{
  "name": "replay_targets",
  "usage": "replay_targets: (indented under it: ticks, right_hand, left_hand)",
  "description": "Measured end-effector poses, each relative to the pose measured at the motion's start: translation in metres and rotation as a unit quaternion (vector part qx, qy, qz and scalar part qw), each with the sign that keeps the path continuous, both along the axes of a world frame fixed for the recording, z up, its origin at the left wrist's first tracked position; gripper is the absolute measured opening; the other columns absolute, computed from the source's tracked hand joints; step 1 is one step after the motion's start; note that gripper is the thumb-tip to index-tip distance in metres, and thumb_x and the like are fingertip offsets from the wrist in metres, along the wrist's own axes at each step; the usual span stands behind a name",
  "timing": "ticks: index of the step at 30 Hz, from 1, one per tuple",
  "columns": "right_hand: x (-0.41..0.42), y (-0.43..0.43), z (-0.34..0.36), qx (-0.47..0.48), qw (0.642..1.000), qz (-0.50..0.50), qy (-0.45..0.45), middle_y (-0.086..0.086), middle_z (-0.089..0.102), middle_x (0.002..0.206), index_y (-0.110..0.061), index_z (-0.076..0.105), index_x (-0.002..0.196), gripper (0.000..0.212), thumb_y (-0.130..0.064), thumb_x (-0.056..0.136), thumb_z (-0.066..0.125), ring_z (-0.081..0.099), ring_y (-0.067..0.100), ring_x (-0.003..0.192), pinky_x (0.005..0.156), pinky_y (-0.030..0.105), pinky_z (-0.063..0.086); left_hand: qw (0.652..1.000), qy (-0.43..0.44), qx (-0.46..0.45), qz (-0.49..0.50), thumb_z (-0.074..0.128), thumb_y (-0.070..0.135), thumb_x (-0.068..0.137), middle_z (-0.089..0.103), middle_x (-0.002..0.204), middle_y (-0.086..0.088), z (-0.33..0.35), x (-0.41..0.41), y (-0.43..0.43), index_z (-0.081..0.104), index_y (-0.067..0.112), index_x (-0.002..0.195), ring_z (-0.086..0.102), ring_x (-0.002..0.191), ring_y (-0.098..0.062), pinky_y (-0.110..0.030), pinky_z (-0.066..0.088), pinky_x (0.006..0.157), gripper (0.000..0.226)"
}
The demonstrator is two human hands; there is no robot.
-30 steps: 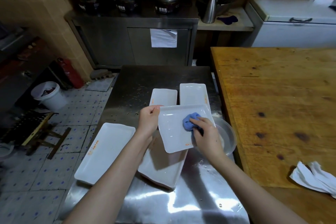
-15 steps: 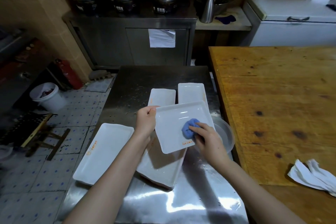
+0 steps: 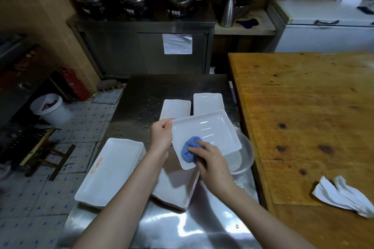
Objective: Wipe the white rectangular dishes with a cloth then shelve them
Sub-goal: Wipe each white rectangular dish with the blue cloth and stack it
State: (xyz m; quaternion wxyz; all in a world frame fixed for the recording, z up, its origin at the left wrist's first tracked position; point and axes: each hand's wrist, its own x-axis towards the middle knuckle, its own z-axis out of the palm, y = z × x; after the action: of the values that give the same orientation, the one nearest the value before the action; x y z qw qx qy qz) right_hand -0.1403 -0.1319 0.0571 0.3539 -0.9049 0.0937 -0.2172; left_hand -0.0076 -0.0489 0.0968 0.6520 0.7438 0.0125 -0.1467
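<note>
Grips the white rectangular dish (image 3: 206,130) at its far-left corner with the left hand (image 3: 162,135), holding it off the counter (image 3: 182,228), face up, long axis running from that hand out to the right and slightly away. Pinches a bunched blue cloth (image 3: 188,150) in the right hand (image 3: 211,160) and presses it on the dish's near-left corner, just right of the left hand. Has a dish stack (image 3: 174,190) below both hands and a metal bowl (image 3: 247,155) under the dish's right end.

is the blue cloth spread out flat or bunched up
Bunched up: the blue cloth is a rounded wad gripped by the right hand, pressed on the near corner of the white dish the left hand holds.
</note>
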Motion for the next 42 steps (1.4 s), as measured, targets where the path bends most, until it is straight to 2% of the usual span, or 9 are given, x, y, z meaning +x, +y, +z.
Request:
replay_targets:
  ticks: [3,8,10,13,17,22,32,39,42]
  right_hand:
    - [-0.005,0.011,0.001,-0.014,0.999,0.047,-0.005,0.006,0.061,0.115,-0.015,0.067,0.107,0.032,-0.017,0.083,0.046,0.057,0.030,0.088,0.082,0.025,0.041]
    - [-0.016,-0.015,-0.005,-0.047,0.997,0.066,-0.003,0.001,0.058,0.123,-0.024,0.063,0.110,0.031,-0.023,0.085,0.044,0.057,0.028,0.100,0.077,0.034,0.051]
    - [-0.020,-0.031,-0.005,-0.063,0.997,0.053,0.003,0.001,0.059,0.122,-0.024,0.065,0.108,0.029,-0.015,0.084,0.051,0.057,0.028,0.101,0.074,0.038,0.054]
    - [-0.027,-0.056,-0.007,-0.059,0.998,0.008,0.034,0.000,0.059,0.124,-0.020,0.068,0.107,0.035,0.000,0.078,0.065,0.055,0.029,0.101,0.069,0.043,0.053]
    - [-0.030,-0.091,-0.018,-0.053,0.995,-0.060,0.063,0.009,0.058,0.124,-0.012,0.068,0.110,0.034,0.006,0.083,0.058,0.052,0.033,0.105,0.086,0.037,0.045]
    - [-0.028,-0.104,-0.020,-0.072,0.991,-0.073,0.089,0.010,0.055,0.129,-0.007,0.065,0.116,0.033,0.003,0.086,0.057,0.046,0.031,0.116,0.094,0.038,0.041]
    - [0.013,-0.103,0.000,-0.090,0.987,-0.090,0.098,0.008,0.051,0.134,-0.012,0.061,0.122,0.033,-0.003,0.092,0.050,0.043,0.029,0.119,0.093,0.042,0.044]
    - [0.015,-0.089,-0.016,-0.095,0.990,-0.054,0.084,0.014,0.059,0.122,-0.007,0.067,0.111,0.034,0.008,0.082,0.061,0.053,0.035,0.108,0.091,0.039,0.043]
    - [0.008,-0.078,-0.033,-0.077,0.991,-0.027,0.104,0.016,0.060,0.120,-0.007,0.068,0.108,0.038,0.014,0.078,0.060,0.056,0.039,0.106,0.091,0.043,0.046]
  left_hand:
    - [1.000,0.007,-0.011,0.015,0.044,0.005,0.097,0.065,0.083,-0.010,-0.005,0.000,-0.002,0.068,0.013,0.081,0.057,0.077,-0.023,-0.031,0.046,0.072,0.029]
    - [0.999,0.021,-0.001,0.028,0.042,0.008,0.099,0.062,0.078,-0.011,-0.010,-0.003,-0.006,0.068,0.008,0.090,0.053,0.063,-0.021,-0.020,0.041,0.053,0.027]
    - [0.999,0.018,-0.008,0.030,0.042,0.007,0.099,0.063,0.079,-0.011,-0.010,-0.005,-0.009,0.068,0.009,0.088,0.055,0.067,-0.023,-0.023,0.041,0.057,0.028]
    - [1.000,0.005,0.014,0.025,0.039,0.006,0.099,0.056,0.065,-0.003,-0.007,-0.009,-0.011,0.069,0.006,0.094,0.045,0.053,-0.014,-0.017,0.033,0.043,0.030]
    - [1.000,-0.001,0.023,0.017,0.041,0.007,0.096,0.061,0.073,-0.005,-0.007,-0.011,-0.009,0.072,0.004,0.094,0.050,0.060,-0.017,-0.021,0.034,0.049,0.031]
    - [0.998,-0.022,0.049,-0.011,0.039,0.006,0.097,0.054,0.064,0.000,-0.002,-0.014,-0.005,0.071,0.002,0.096,0.043,0.051,-0.011,-0.015,0.030,0.038,0.032]
    - [0.992,-0.025,0.073,-0.100,0.037,0.004,0.099,0.065,0.086,-0.012,0.005,-0.003,0.009,0.070,0.001,0.101,0.053,0.058,-0.017,-0.013,0.035,0.037,0.034]
    - [0.998,-0.013,0.050,-0.020,0.041,0.004,0.096,0.064,0.076,-0.008,0.004,0.023,0.018,0.071,0.005,0.091,0.049,0.055,-0.013,-0.017,0.035,0.042,0.030]
    - [0.999,-0.013,0.053,0.002,0.044,0.005,0.096,0.068,0.080,-0.006,0.002,0.031,0.022,0.071,0.008,0.086,0.058,0.066,-0.016,-0.020,0.041,0.052,0.029]
